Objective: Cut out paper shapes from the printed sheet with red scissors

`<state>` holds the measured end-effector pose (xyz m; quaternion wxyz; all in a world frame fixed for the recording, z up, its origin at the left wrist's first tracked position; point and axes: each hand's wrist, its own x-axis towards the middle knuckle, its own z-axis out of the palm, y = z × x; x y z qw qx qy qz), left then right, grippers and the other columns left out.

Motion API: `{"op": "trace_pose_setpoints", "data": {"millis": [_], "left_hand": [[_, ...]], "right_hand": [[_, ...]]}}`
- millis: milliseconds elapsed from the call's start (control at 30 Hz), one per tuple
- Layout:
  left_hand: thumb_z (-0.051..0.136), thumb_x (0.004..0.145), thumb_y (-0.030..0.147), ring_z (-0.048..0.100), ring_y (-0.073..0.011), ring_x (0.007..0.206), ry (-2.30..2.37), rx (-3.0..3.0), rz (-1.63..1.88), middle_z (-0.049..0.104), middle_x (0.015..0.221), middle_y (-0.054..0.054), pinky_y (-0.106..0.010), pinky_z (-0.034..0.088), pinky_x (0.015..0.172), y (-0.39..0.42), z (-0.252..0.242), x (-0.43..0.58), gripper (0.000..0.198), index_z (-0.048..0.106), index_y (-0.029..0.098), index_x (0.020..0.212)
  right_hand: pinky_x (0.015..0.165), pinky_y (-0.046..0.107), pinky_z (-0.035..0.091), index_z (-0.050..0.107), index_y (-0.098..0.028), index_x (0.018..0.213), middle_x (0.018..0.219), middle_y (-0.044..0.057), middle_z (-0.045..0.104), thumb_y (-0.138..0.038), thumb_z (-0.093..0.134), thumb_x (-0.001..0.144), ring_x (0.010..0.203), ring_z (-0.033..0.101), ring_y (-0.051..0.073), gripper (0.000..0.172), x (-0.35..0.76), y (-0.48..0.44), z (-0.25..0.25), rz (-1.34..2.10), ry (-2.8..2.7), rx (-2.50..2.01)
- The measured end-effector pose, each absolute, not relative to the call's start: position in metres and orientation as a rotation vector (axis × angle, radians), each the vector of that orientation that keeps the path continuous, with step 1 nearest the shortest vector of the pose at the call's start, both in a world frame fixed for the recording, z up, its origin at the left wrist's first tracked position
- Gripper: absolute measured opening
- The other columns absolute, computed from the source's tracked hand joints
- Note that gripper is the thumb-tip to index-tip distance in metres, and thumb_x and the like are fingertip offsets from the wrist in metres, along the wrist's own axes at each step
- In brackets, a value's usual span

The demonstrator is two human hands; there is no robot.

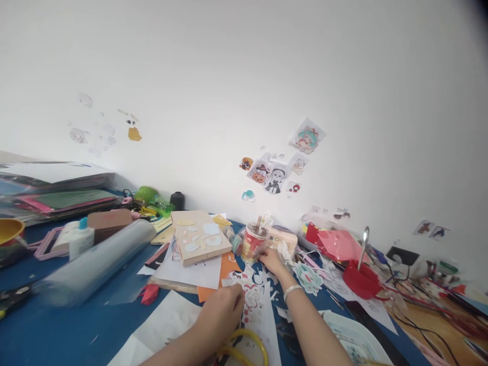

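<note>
My left hand (223, 312) is closed, knuckles up, over the left side of a white sheet with red printed and cut shapes (253, 300); whatever its fingers hold is hidden. Just below it are yellow loop handles (263, 345), which look like scissors handles. My right hand (271, 260), with a bangle on the wrist, reaches forward to the lower right side of a red and yellow cup (253, 241). Its fingers are pinched together, and I cannot make out what is between them. Small white paper scraps (261, 278) lie beneath that hand.
A wooden board with paper cutouts (200, 239) rests on papers left of the cup. Farther left lie a clear plastic roll (102, 259) and a glue bottle (82, 239). A red container (362, 279), a dark phone-like slab (375, 325) and a pale tray (343, 325) are right.
</note>
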<state>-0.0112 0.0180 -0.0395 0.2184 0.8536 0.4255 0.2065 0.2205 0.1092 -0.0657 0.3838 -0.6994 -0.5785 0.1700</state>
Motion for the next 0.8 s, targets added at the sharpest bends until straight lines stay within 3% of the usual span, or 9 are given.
{"op": "trace_pose_setpoints", "data": {"millis": [267, 800], "left_hand": [[0.035, 0.083, 0.02, 0.06, -0.0181, 0.072, 1.16, 2.382, 0.561, 0.066, 0.074, -0.005, -0.024, 0.034, 0.058, 0.0175, -0.0402, -0.011, 0.023, 0.053, 0.02, 0.07], [0.034, 0.083, 0.018, 0.06, -0.0172, 0.071, 1.183, 2.4, 0.524, 0.066, 0.074, -0.004, -0.024, 0.032, 0.056, 0.0142, -0.034, -0.012, 0.024, 0.056, 0.02, 0.072]], "right_hand": [[0.073, 0.036, 0.051, 0.061, -0.013, 0.093, 0.095, 0.003, 0.064, -0.027, 0.056, 0.086, 0.083, 0.062, 0.018, 0.016, 0.2162, 0.1179, -0.0715, 0.321, -1.649, -2.143], [0.075, 0.037, 0.051, 0.06, -0.016, 0.099, 0.1, 0.005, 0.063, -0.028, 0.054, 0.087, 0.086, 0.061, 0.018, 0.018, 0.2105, 0.1207, -0.0649, 0.249, -1.715, -2.235]]}}
